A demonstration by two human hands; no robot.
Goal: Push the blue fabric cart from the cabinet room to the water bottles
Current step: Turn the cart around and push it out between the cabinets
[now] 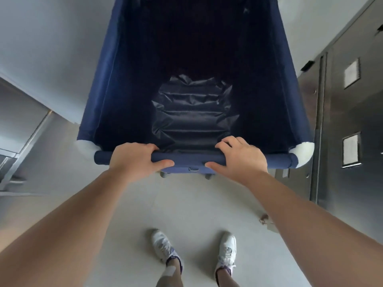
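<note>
The blue fabric cart (116, 83) stands right in front of me, a deep open bin with dark crumpled lining at the bottom and white caps on its near corners. Its near rim is a padded blue bar (186, 159). My left hand (134, 158) is wrapped around the bar left of centre. My right hand (242, 156) grips the same bar right of centre. Two small casters show under the near edge. No water bottles are in view.
Steel cabinets (342, 121) with label cards line the right side, close to the cart's right wall. A grey wall and a metal frame (31, 137) stand to the left. My white shoes (163, 247) rest on the pale floor behind the cart.
</note>
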